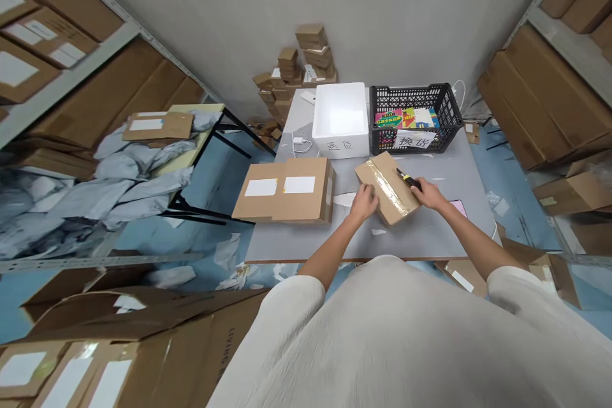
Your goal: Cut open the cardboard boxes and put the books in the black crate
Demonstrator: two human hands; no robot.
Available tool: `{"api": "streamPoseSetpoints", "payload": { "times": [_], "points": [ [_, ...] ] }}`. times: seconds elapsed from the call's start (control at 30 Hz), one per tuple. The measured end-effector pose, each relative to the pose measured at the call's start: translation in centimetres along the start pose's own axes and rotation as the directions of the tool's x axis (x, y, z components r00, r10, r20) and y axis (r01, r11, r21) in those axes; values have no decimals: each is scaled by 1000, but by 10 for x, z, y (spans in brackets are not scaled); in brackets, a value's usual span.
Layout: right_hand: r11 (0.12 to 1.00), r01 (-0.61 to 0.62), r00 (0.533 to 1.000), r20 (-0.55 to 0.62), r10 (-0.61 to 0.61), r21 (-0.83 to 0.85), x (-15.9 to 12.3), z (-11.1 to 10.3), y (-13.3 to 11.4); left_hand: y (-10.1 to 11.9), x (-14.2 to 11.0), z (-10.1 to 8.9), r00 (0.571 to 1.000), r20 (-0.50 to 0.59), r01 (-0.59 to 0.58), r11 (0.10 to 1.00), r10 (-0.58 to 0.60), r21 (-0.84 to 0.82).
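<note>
1. White shirt (382,331) cloth lay closest to the camera, on the near side of the black crate (382,142) and well apart from it.
2. Taped box (388,190) sat on the grey table (287,242), in front of the crate's left half, between the two hands.
3. Its long axis ran aslant: the far end pointed past the crate's left side, the near end slanted rightward and away from the crate. Shiny tape (381,177) followed that line along the top.
4. Left hand (364,202) was at the box's left long side, in front of the crate's left end, fingers curled against it; whether they gripped or only pressed, I could not tell.
5. Right hand (429,194), in front of the crate, was closed round a black-and-yellow cutter (408,180). Its tip pointed at the box's right long edge; contact could not be made out.
6. Of the two, the left was nearer, touching the box; the right was just beside it.
7. White foam box (340,111) stood just left of the crate; labelled cartons (305,204) lay farther left and nearer the camera.
</note>
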State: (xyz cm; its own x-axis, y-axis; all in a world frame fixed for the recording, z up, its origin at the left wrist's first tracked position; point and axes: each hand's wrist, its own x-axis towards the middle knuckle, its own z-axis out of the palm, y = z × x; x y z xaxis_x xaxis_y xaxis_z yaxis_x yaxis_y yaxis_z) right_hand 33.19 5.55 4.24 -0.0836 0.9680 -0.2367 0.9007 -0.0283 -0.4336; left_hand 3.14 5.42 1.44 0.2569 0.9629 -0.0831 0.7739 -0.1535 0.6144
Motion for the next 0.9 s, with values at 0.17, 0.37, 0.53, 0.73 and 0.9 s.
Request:
{"api": "streamPoseSetpoints", "payload": {
  "times": [0.17,0.37,0.53,0.73,0.9],
  "points": [
    [994,11,999,42,-15,106,-38,25,-2,11,17,-3,998,9,-55,998,55,17],
    [966,-28,999,-8,31,255,-42,26,6,49,22,1,999,37,3,965,-13,263],
    [954,-28,989,-129,69,298,-23,15,17,95,23,37,991,85,78,970,-100,231],
    [950,27,984,-176,30,310,-11,23,26,100,20,53,979,182,33,959,-87,281],
    [957,-59,963,-237,129,284,-7,27,31,83,23,38,907,409,-241,922,102,304]
  ]
}}
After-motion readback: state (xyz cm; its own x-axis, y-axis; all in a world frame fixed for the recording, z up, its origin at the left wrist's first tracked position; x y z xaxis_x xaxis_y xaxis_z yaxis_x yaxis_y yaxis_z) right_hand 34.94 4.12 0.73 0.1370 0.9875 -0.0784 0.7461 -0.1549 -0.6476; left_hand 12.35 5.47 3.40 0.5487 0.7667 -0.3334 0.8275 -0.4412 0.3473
